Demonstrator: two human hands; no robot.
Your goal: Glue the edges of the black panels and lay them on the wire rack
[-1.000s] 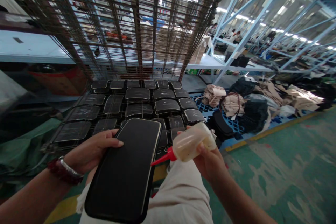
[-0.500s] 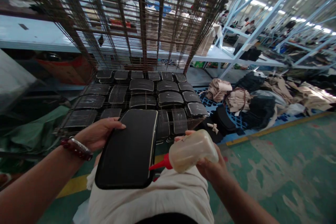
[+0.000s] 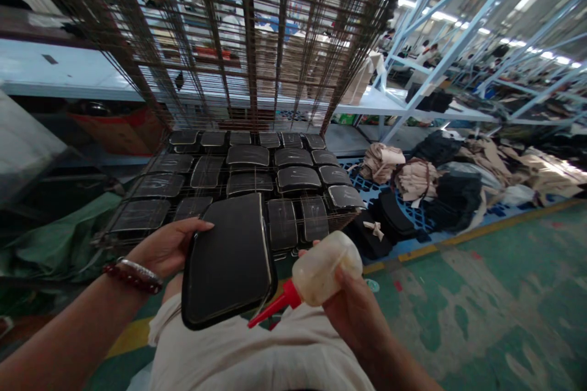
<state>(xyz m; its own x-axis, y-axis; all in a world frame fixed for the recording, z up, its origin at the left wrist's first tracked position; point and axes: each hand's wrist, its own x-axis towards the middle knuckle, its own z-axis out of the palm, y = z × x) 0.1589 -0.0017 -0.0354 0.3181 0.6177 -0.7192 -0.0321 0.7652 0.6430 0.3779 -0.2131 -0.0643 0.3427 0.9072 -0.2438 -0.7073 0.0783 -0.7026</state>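
Note:
My left hand (image 3: 177,244) grips the left edge of a black padded panel (image 3: 229,263) with rounded corners, thumb on its top face. The panel is tilted above my lap, and a pale shiny line runs along its right edge. My right hand (image 3: 351,293) is closed around a translucent squeeze bottle (image 3: 323,269) with a red nozzle. The nozzle points down and left, its tip just below the panel's lower right edge. A thin strand seems to run between the panel edge and the nozzle. Similar black panels (image 3: 247,156) lie in rows beyond, with pale lines along their edges.
A rusty wire rack (image 3: 247,43) rises behind the rows of panels. On the right, beige bundles (image 3: 383,162) and black pieces (image 3: 389,214) lie on a blue pallet (image 3: 422,208). Green cloth (image 3: 68,232) hangs at left. Blue shelving (image 3: 440,49) stands behind, over a green floor (image 3: 481,293).
The panel has turned a little and shifted slightly right. The bottle has moved left and down, so its nozzle tip has gone from the panel's right edge to below its lower right edge.

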